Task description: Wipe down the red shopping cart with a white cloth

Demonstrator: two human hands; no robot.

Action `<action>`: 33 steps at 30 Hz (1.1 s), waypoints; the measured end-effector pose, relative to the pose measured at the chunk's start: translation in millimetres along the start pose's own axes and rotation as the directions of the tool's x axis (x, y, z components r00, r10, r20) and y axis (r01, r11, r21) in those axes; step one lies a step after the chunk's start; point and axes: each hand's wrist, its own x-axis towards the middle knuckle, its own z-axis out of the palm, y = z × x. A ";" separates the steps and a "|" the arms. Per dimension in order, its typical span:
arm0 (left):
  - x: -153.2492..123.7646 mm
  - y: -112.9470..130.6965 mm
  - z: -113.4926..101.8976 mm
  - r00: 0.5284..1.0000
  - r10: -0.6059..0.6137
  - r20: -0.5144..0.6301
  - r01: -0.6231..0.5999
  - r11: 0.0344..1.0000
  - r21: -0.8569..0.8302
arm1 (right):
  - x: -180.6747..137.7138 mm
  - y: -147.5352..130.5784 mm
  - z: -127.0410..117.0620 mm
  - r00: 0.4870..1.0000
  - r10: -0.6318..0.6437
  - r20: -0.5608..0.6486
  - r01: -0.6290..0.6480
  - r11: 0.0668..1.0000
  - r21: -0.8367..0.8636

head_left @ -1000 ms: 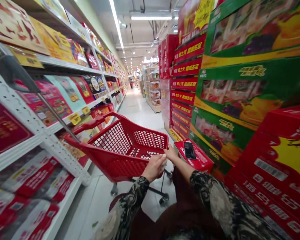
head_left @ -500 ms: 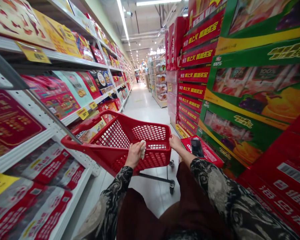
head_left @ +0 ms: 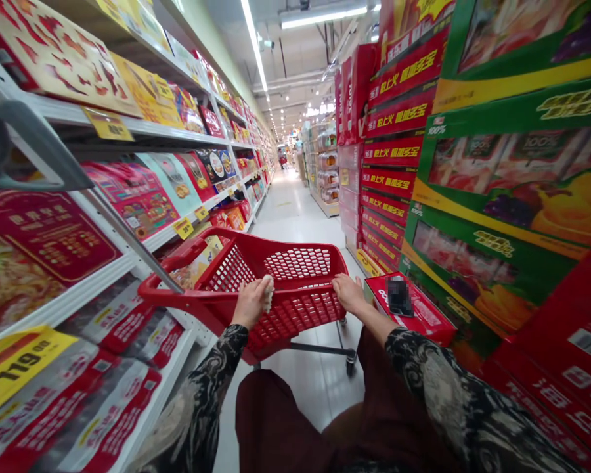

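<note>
Left hand (head_left: 250,303): closed over the near rim of the red shopping cart (head_left: 295,263), toward its left corner; a small white wad (head_left: 268,292), perhaps tissue, is pinched between fingers and rim, so the grip holds both at once.
Right hand (head_left: 349,293): curled over the same near rim at its right corner, grip wrapped on the plastic edge; with the hands spread to both corners, the basket can be steered evenly.
Cart: stands on the aisle floor (head_left: 295,217) between the shelving and the stacked cartons, tilted slightly toward the left shelves; its mesh basket looks bare inside.
Red box (head_left: 408,310): lies flat just right of the cart's right corner, on low stacked cartons; a dark phone (head_left: 399,295) rests on its top, within reach of the right hand.
Left shelves (head_left: 103,276): gift boxes set face-out, yellow price tags on the shelf edges.
Right stack (head_left: 492,184): green and red cartons piled high along the aisle.
</note>
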 end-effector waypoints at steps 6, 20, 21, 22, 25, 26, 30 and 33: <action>12.6 52.8 17.0 0.991 -0.133 -0.006 0.113 0.864 -0.490 | -13.8 -39.3 5.1 0.946 -0.235 -0.223 0.269 0.954 0.134; 9.2 151.1 29.6 0.800 -0.032 0.599 0.598 0.129 -0.791 | -50.4 -11.7 40.2 0.953 -0.217 -0.209 0.281 0.891 0.356; 10.7 149.9 26.8 0.830 -0.057 0.555 0.547 0.280 -0.789 | -48.6 -0.9 41.0 0.951 -0.200 -0.237 0.276 0.896 0.347; 12.9 147.7 23.8 0.867 -0.086 0.491 0.476 0.437 -0.763 | -46.0 11.0 40.6 0.944 -0.157 -0.291 0.255 0.906 0.337; 20.4 137.2 18.3 0.949 -0.088 0.302 0.231 0.848 -0.477 | -35.9 44.8 34.7 0.858 0.013 -0.514 0.166 0.938 0.303; 22.1 133.5 19.1 0.958 -0.048 0.282 0.140 0.938 -0.317 | -32.1 52.9 32.7 0.821 0.035 -0.570 0.158 0.945 0.285; 22.3 122.2 33.7 0.934 0.087 0.346 -0.112 0.992 0.053 | -17.4 63.5 38.6 0.780 -0.009 -0.625 0.196 0.953 0.231; 23.1 117.4 44.1 0.928 0.145 0.344 -0.192 0.976 0.105 | -12.5 62.7 63.5 0.809 -0.010 -0.587 0.198 0.946 0.256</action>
